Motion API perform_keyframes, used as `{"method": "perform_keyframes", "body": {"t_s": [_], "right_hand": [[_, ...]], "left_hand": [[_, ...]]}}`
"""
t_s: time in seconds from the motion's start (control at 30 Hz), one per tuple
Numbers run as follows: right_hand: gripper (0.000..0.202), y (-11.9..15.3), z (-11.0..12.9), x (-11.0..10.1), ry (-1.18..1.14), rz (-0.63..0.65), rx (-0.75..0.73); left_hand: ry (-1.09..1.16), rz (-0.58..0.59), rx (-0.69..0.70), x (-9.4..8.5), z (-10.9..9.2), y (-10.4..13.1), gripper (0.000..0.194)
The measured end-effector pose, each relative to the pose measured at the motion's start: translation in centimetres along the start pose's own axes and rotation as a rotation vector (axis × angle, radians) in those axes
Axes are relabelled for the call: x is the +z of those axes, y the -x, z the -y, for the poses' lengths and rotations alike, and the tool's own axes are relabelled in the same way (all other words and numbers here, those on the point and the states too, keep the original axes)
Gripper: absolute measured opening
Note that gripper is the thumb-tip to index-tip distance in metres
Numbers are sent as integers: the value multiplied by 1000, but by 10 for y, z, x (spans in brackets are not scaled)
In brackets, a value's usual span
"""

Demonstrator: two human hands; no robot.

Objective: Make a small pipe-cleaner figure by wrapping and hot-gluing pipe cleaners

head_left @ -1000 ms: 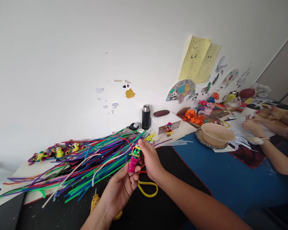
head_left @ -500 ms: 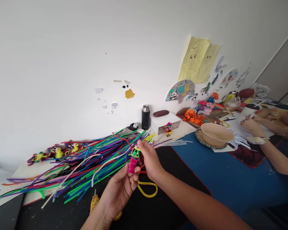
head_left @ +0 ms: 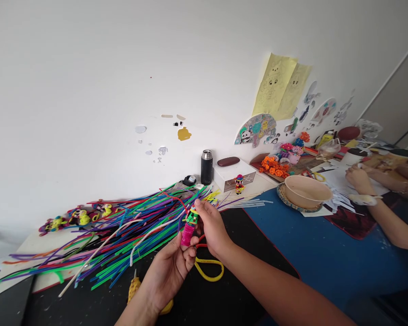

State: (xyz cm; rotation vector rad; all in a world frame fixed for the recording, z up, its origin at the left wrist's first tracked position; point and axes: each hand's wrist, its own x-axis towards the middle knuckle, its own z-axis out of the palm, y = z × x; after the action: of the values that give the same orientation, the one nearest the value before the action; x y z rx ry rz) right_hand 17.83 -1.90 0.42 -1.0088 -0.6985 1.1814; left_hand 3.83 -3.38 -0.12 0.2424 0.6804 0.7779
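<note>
Between my hands, above the black mat (head_left: 245, 290), is a small pipe-cleaner figure (head_left: 189, 228) with a magenta lower part and a green and yellow upper part. My left hand (head_left: 172, 267) pinches its magenta end between thumb and fingers. Around the green upper end, my right hand (head_left: 211, 224) has closed its thumb and fingers. Just below the hands lie yellow-handled scissors (head_left: 209, 269), their far part hidden by my right hand. A yellow glue gun (head_left: 134, 287) with a pointed tip is partly covered by my left forearm.
Many coloured pipe cleaners (head_left: 129, 240) spread across the left, with finished figures (head_left: 83, 216) behind them. A black bottle (head_left: 206, 167), a white box (head_left: 233, 174) and another small figure (head_left: 239, 184) stand near the wall. A beige bowl (head_left: 308, 192) sits rightward, near another person's hands (head_left: 360, 179).
My hands and the figure stay almost in place. At the right, the other person's hand has shifted slightly.
</note>
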Motion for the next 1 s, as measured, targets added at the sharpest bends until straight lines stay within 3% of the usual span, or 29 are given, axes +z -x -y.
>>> {"method": "perform_keyframes", "body": {"t_s": [0.43, 0.77, 1.0], "right_hand": [[59, 2, 5, 1, 23, -3, -14], [60, 1, 1, 1, 10, -20, -8], [61, 0, -1, 2, 1, -23, 4]], "left_hand": [[-22, -36, 17, 1, 0, 1, 26], [17, 62, 9, -9, 1, -4, 11], [4, 8, 6, 2, 0, 1, 25]]}}
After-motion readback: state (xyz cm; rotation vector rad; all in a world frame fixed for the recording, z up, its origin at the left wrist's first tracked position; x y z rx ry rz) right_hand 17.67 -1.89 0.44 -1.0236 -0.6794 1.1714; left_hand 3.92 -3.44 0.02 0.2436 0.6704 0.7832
